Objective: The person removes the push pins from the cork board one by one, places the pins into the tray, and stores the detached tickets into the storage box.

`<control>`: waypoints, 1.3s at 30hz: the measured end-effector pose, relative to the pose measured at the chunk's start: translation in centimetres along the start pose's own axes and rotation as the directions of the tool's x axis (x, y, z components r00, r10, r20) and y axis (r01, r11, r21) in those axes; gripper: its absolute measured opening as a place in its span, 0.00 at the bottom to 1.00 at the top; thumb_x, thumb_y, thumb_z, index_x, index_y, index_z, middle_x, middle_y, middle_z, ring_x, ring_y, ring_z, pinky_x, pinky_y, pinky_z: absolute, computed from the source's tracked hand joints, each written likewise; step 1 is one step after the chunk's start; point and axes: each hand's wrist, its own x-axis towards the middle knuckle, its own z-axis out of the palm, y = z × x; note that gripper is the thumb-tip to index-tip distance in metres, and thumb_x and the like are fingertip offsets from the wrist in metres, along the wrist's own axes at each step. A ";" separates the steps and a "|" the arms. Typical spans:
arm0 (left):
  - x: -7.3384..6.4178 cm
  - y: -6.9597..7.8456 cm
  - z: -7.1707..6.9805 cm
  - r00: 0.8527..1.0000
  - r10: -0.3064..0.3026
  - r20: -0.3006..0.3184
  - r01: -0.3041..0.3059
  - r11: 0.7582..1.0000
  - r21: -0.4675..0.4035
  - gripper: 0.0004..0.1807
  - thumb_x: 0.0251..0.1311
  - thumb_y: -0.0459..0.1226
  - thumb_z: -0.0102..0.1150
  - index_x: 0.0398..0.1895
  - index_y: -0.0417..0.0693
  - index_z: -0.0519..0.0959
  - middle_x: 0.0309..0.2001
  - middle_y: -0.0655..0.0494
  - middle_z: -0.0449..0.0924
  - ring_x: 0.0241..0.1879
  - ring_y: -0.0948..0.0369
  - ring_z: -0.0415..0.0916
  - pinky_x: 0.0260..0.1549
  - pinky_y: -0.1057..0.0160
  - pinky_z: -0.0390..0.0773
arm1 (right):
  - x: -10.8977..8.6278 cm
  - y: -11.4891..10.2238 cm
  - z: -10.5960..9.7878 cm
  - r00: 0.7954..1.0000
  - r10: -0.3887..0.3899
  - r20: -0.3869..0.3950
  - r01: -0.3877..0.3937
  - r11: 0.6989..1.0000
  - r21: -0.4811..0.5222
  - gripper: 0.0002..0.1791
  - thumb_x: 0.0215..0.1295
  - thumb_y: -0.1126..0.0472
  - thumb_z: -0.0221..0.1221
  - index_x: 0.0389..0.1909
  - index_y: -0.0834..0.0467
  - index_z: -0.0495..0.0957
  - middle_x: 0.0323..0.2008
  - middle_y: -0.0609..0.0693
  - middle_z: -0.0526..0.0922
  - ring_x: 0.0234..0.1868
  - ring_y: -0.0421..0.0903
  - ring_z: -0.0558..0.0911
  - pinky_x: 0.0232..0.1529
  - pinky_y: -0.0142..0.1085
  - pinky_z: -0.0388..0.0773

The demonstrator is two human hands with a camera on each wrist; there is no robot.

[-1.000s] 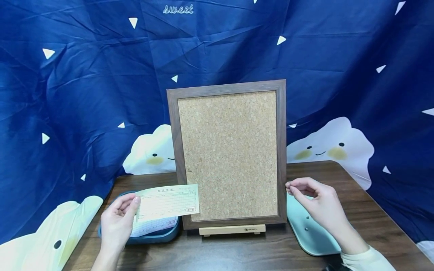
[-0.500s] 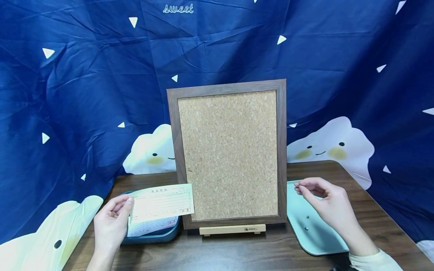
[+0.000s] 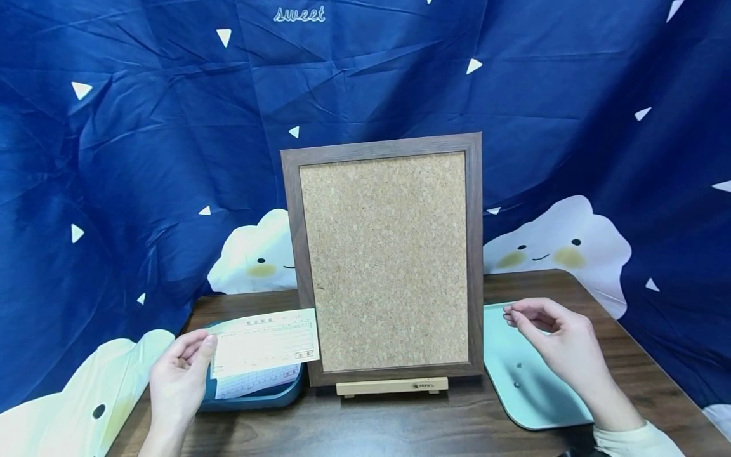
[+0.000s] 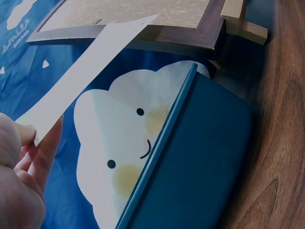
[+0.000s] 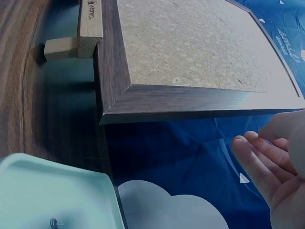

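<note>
In the head view my left hand (image 3: 179, 377) pinches a printed receipt slip (image 3: 265, 343) by its left end. Seen edge-on in the left wrist view, the slip (image 4: 88, 71) is slightly bent. Its right edge overlaps the frame of a cork board (image 3: 388, 266) standing upright at the centre. My right hand (image 3: 562, 343) hovers over a mint-green tray (image 3: 537, 412), thumb and fingertips close together. Whether something tiny sits between them I cannot tell, and the right wrist view shows nothing there. Small push pins (image 3: 517, 384) lie on that tray.
A blue tray (image 3: 268, 401) holds another printed slip (image 3: 257, 384), partly behind the held one. The board rests on a light wooden stand (image 3: 394, 386) on the brown table (image 3: 365, 431). Behind hangs a blue cloth (image 3: 377, 70) with clouds and triangles.
My left hand has drawn the slip leftward, so less of it overlaps the board. My right hand has moved right, away from the board's edge and further over the mint tray.
</note>
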 end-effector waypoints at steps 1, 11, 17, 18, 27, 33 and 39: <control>0.0 0.0 -0.1 1.000 0.005 -0.003 -0.005 1.000 0.001 0.13 0.74 0.37 0.68 0.54 0.38 0.87 0.30 0.85 0.81 0.32 0.82 0.79 0.36 0.84 0.76 | 0.0 0.0 -0.1 1.000 -0.002 -0.003 0.002 1.000 0.001 0.16 0.57 0.86 0.67 0.41 0.66 0.88 0.37 0.27 0.89 0.37 0.20 0.87 0.43 0.14 0.80; 0.4 -0.6 -0.8 1.000 0.005 -0.028 -0.005 1.000 -0.002 0.12 0.74 0.36 0.67 0.53 0.37 0.86 0.31 0.78 0.87 0.33 0.84 0.80 0.36 0.84 0.76 | -0.2 0.5 -0.8 0.999 0.038 -0.001 -0.038 0.999 -0.017 0.15 0.58 0.85 0.67 0.42 0.67 0.88 0.39 0.23 0.88 0.38 0.19 0.87 0.42 0.14 0.79; 0.6 -0.5 -1.1 0.999 -0.007 -0.035 0.007 1.000 -0.010 0.11 0.74 0.35 0.67 0.53 0.37 0.86 0.33 0.73 0.88 0.33 0.84 0.81 0.36 0.84 0.77 | -0.3 0.7 -1.1 0.998 0.059 -0.004 -0.059 0.998 -0.017 0.14 0.59 0.84 0.67 0.42 0.67 0.87 0.39 0.22 0.88 0.37 0.19 0.87 0.41 0.14 0.80; 0.6 -0.5 -1.2 0.999 -0.009 -0.034 0.009 1.000 -0.006 0.11 0.74 0.35 0.67 0.53 0.37 0.86 0.33 0.73 0.88 0.33 0.84 0.80 0.36 0.84 0.77 | -0.3 0.6 -1.2 0.998 0.065 -0.005 -0.065 0.998 -0.018 0.14 0.59 0.84 0.67 0.42 0.67 0.87 0.39 0.22 0.88 0.37 0.19 0.87 0.40 0.15 0.80; 1.2 -1.1 -1.7 0.999 -0.025 -0.043 0.025 1.000 0.007 0.12 0.74 0.36 0.67 0.54 0.38 0.86 0.32 0.79 0.86 0.32 0.84 0.80 0.35 0.84 0.77 | -0.4 0.9 -1.8 0.995 0.104 0.000 -0.104 0.994 -0.017 0.13 0.61 0.84 0.67 0.43 0.68 0.87 0.38 0.21 0.88 0.36 0.21 0.88 0.39 0.16 0.81; 1.4 -1.3 -2.0 0.998 -0.020 -0.055 0.020 1.000 0.005 0.12 0.73 0.35 0.68 0.52 0.36 0.85 0.28 0.89 0.81 0.30 0.83 0.79 0.33 0.83 0.75 | -0.5 1.4 -2.2 0.995 0.100 -0.012 -0.100 0.995 -0.013 0.13 0.60 0.85 0.67 0.43 0.71 0.86 0.38 0.21 0.88 0.36 0.20 0.87 0.39 0.15 0.80; 1.6 -1.6 -2.3 0.998 -0.004 -0.058 0.006 1.000 0.019 0.12 0.74 0.35 0.67 0.53 0.34 0.84 0.27 0.91 0.79 0.31 0.85 0.79 0.33 0.84 0.75 | -0.5 1.8 -2.7 0.994 0.110 -0.029 -0.110 0.994 -0.025 0.13 0.59 0.85 0.67 0.43 0.71 0.86 0.37 0.21 0.88 0.36 0.20 0.87 0.40 0.15 0.80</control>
